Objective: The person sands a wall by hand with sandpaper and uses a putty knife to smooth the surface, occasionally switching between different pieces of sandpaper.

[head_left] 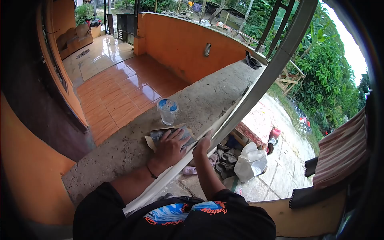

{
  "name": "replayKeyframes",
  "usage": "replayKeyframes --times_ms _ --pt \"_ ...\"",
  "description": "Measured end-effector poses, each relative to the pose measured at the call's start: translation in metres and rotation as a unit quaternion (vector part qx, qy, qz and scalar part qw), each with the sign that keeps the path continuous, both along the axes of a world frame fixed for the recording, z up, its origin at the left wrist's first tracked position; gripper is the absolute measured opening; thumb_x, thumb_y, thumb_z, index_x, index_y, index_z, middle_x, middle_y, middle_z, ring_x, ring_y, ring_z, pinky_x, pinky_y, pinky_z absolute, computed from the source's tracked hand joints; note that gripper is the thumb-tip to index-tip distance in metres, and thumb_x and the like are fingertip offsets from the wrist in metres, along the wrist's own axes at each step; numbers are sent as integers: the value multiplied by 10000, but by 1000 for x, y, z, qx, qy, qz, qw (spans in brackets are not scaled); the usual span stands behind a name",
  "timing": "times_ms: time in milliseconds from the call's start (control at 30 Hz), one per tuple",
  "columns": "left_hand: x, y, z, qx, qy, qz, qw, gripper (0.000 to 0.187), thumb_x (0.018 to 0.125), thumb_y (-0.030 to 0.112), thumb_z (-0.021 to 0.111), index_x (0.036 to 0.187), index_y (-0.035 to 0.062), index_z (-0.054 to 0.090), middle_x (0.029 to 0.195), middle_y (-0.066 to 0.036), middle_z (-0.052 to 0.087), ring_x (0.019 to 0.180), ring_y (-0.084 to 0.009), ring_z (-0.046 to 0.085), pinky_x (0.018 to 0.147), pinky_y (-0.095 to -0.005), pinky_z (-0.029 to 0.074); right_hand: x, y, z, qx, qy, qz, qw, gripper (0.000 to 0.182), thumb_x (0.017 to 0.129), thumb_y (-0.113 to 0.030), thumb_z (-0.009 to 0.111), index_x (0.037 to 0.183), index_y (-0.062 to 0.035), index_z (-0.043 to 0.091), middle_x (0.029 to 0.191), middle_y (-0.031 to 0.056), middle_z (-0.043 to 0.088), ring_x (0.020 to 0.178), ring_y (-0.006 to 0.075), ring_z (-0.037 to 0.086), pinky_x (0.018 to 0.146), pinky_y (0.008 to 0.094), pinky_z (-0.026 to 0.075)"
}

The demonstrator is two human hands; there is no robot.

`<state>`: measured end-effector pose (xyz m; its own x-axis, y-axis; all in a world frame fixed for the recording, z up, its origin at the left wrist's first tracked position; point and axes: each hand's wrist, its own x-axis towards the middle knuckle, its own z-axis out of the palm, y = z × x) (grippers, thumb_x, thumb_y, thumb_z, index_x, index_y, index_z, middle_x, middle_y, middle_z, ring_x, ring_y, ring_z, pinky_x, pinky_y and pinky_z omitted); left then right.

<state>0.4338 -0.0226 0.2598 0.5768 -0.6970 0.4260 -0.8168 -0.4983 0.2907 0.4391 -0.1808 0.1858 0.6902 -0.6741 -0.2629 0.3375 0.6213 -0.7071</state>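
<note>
My left hand lies flat with fingers spread on a dark grey sheet with tan paper edges, which looks like sandpaper. The sheet rests on the rough concrete ledge. Just beyond it, a clear plastic cup with a blue-printed lid stands upright. At the ledge's outer edge, my right hand is closed around the lower part of a pale grey post; some of its fingers are hidden.
Below the ledge on the right are a white plastic bag, several shoes and a red patterned cloth. A dark curved object lies at the ledge's far end. Left of the ledge is a tiled floor with an orange wall.
</note>
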Motion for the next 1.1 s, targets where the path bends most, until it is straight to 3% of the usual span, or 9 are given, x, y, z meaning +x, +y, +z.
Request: replayKeyframes --times_ms 167,200,333,433,500,700,767,900,1100 --pt "2 0 0 -1 -4 -4 1000 380 818 242 597 1173 110 609 1279 -195 514 1239 -279 450 1048 -435 304 -9 22 -25 -74 -7 -21 997 554 984 -423 325 1346 -5 361 1298 138 474 1163 242 468 1018 342 334" --pt "1 0 -1 -13 0 -4 1000 394 804 249 612 1169 99 610 1272 -195 520 1244 -266 446 1055 -445 287 -36 51 -3 -94 -15 23 995 550 1009 -310 279 1457 -30 125 1512 112 160 1372 218 190 1110 293 141" --pt "-3 2 -2 -17 8 -3 1000 391 810 262 610 1166 101 613 1269 -195 523 1243 -266 448 1053 -445 288 -21 33 -59 -128 8 15 992 584 996 -384 304 1428 -1 213 1446 143 288 1307 238 294 1087 307 196" --pt "0 0 3 -1 -2 -5 1000 384 802 227 606 1168 110 615 1278 -187 517 1242 -267 448 1047 -432 301 0 -6 -22 34 37 6 999 674 940 -539 367 1271 42 451 1247 147 514 1133 250 483 1004 325 338" --pt "2 0 1 -4 -6 -10 1000 380 801 221 607 1162 103 617 1273 -189 520 1239 -268 450 1044 -433 303 -15 16 10 34 36 10 999 524 981 -410 348 1279 9 448 1198 125 552 1064 255 533 957 348 399" --pt "0 -2 5 -18 24 -1 1000 365 804 225 607 1142 91 624 1274 -187 520 1238 -268 449 1045 -431 300 -32 44 -27 -107 -11 63 992 671 986 -449 310 1447 5 132 1461 147 255 1304 208 300 1072 278 228" --pt "0 0 5 -11 28 -3 1000 363 807 226 606 1143 89 624 1274 -186 521 1237 -269 449 1046 -431 299 -12 13 -23 -26 56 23 998 619 973 -466 334 1313 48 396 1245 146 492 1115 210 464 1011 314 322" --pt "1 -1 3 -14 13 -5 1000 364 818 234 600 1153 91 619 1276 -185 519 1239 -269 446 1049 -434 294 -41 41 26 -16 105 57 993 598 973 -448 355 1328 32 377 1265 136 477 1125 224 463 1005 315 331" --pt "1 0 3 -13 17 -4 1000 360 818 226 600 1153 94 619 1282 -179 516 1240 -271 445 1050 -436 293 -7 3 -34 60 26 58 996 568 975 -424 356 1353 -1 350 1319 133 444 1176 241 446 1018 338 326"
